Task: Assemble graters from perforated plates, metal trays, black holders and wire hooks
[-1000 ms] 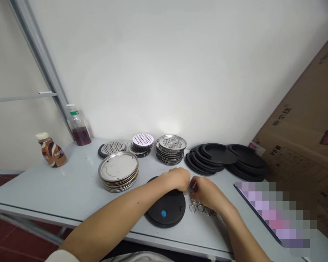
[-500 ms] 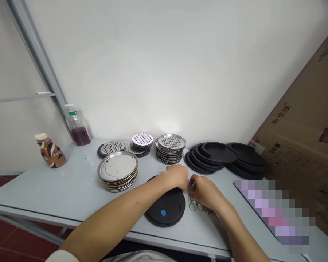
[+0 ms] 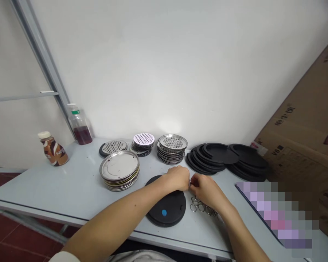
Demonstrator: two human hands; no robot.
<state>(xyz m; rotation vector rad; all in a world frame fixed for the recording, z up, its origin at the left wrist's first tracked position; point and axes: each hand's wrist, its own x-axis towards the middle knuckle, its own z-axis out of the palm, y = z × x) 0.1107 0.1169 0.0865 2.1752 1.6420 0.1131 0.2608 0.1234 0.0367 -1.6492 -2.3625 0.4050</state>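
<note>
My left hand (image 3: 179,178) is closed over the far right edge of a round black disc (image 3: 168,214) that carries a blue dot. Its fingers curl down out of sight, so what they hold is hidden. Just to the right, my right hand (image 3: 207,189) pinches a small shiny metal piece, seemingly a ring, close to the left fingertips. A loose pile of metal rings (image 3: 201,208) lies below my right hand, partly covered by it. The disc rests flat on the table.
Behind my hands stand stacked metal plates (image 3: 119,166), grater discs (image 3: 172,142) and black round bases (image 3: 218,154). A coffee bottle (image 3: 54,150) and a jug of dark liquid (image 3: 82,133) are at left. A pixelated flat object (image 3: 276,216) and a cardboard box (image 3: 295,145) are at right.
My two hands have come closer together at the disc's right edge; the right one has shifted slightly left and up. The whole view has shifted a little.
</note>
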